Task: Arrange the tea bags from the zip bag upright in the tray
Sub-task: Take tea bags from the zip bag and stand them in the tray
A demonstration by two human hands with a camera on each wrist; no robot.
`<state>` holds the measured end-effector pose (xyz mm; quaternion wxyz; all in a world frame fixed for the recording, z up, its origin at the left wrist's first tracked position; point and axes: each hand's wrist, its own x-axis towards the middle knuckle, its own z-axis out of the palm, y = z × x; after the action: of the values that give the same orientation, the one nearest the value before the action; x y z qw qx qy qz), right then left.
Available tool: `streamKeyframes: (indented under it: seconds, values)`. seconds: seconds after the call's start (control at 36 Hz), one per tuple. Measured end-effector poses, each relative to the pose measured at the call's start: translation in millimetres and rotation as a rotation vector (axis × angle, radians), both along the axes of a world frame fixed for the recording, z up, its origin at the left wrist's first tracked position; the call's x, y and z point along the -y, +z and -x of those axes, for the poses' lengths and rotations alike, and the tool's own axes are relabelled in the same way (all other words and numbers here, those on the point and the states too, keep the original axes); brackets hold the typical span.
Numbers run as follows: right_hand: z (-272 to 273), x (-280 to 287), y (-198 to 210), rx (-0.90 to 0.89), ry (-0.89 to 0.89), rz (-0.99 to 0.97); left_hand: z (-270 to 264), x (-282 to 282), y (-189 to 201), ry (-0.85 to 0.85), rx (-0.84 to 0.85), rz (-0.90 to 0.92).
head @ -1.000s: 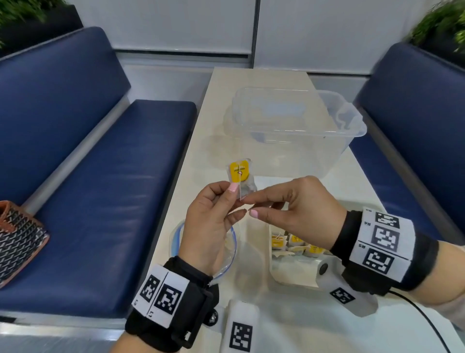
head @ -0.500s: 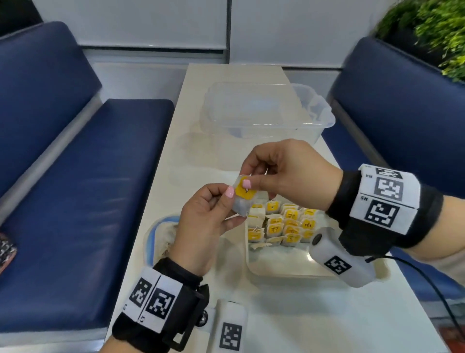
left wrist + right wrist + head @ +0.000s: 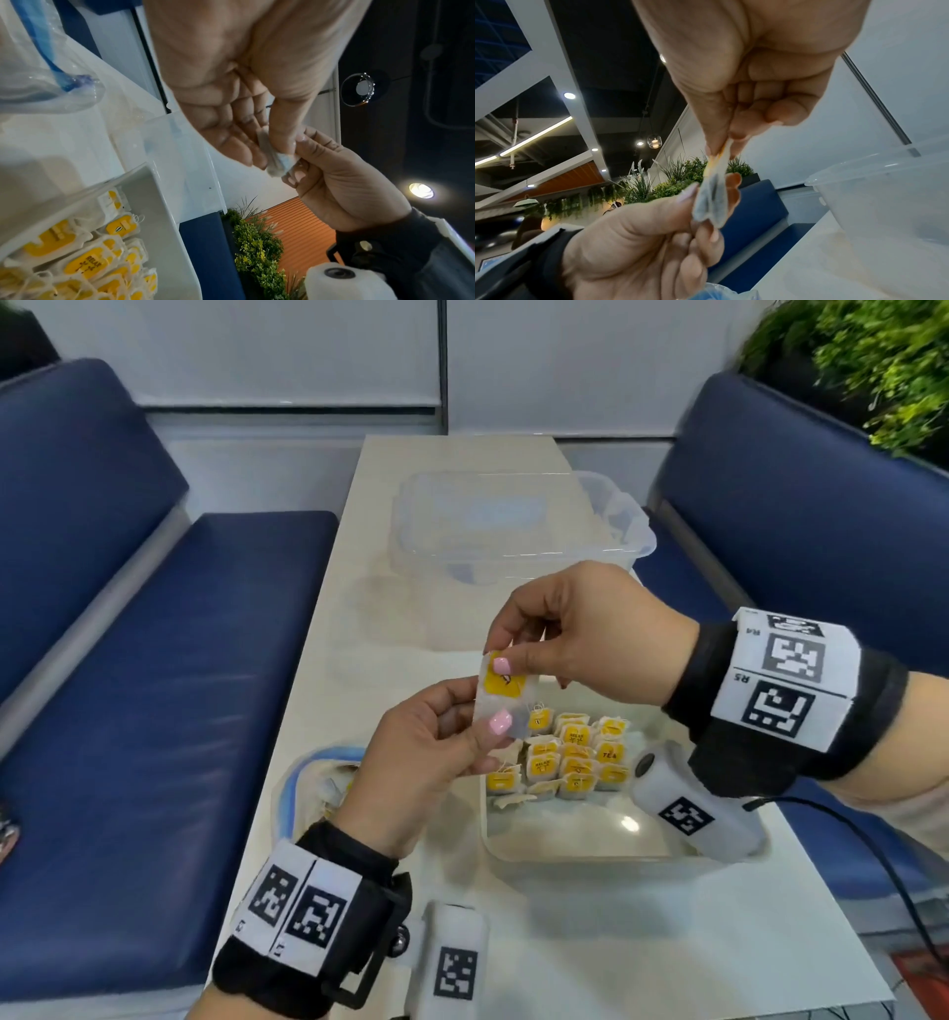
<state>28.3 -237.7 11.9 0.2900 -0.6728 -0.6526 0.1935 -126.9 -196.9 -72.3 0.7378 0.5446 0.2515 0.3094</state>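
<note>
Both hands w/ tea bag [image 3: 506, 695] moved from mid-table to above tray [image 3: 590, 852].

The tea bag [image 3: 506, 698] looks like thin, matt filter paper with a glossy yellow tag [image 3: 506, 683]. The tray [image 3: 590, 852] is smooth white plastic with a sheen. The zip bag [image 3: 308, 778] is clear, crinkly film, the storage bin [image 3: 518, 526] frosted translucent plastic, the table [image 3: 642, 942] pale and glossy, the benches [image 3: 169, 670] matt blue upholstery.

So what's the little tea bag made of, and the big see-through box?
The tea bag looks like thin, matte filter paper, dark tea showing through, with a yellow tag that looks like paper. The box seems clear, slightly cloudy plastic: the table shows through it.
</note>
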Motion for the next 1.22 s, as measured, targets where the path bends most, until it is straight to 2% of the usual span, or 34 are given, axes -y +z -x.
streamKeyframes:
  seconds: [0.19,0.39,0.58,0.97,1.14,1.22]
  values:
    - [1,7,-9,-0.179,-0.087,-0.091,-3,-1,1,0.063,0.132,0.107]
    - [7,17,-30,-0.278,-0.074,0.031,-1,-2,2,0.072,0.2,0.135]
    - [12,13,-34,-0.386,-0.075,0.053,0,-2,0,0.066,0.201,0.142]
    - [13,12,-31,-0.388,-0.063,0.065,6,-3,0,0.04,0.15,0.12]
    - [14,11,-29,-0.272,-0.048,0.036,5,-4,2,0.074,0.3,0.282]
    - [16,13,-30,-0.228,-0.052,0.013,4,-6,4,0.085,0.319,0.306]
